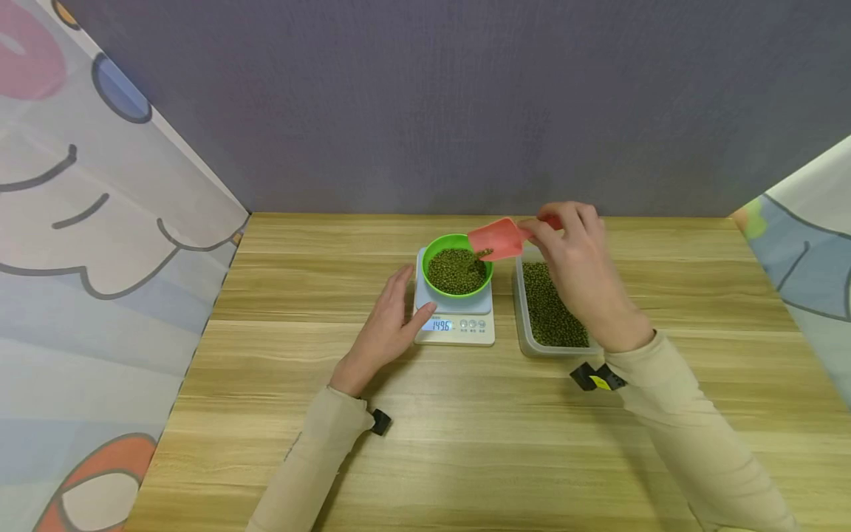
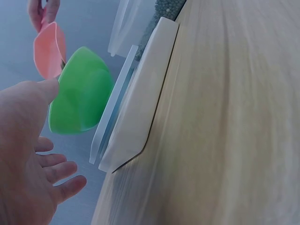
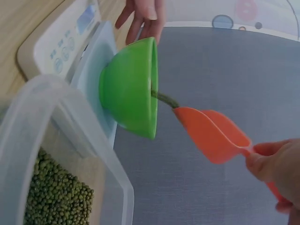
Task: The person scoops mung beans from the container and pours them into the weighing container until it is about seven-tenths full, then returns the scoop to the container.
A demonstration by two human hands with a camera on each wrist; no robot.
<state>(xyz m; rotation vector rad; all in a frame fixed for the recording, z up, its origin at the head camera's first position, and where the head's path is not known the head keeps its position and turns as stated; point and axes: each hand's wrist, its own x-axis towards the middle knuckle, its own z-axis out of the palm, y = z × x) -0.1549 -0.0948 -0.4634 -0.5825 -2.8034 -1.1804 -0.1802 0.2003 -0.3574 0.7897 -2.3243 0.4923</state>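
My right hand grips the handle of a red scoop, tilted over the rim of a green bowl. A thin stream of mung beans runs from the scoop's lip into the bowl, where many beans lie. The bowl stands on a white kitchen scale, whose display reads about 149.6. Fingers spread, my left hand hovers at the scale's left side, thumb near the display. In the left wrist view its palm faces the bowl and nothing is held.
A clear plastic container of mung beans stands right of the scale, beneath my right forearm. Behind the wooden table rises a grey panel. Cartoon-printed sheets hang at both sides.
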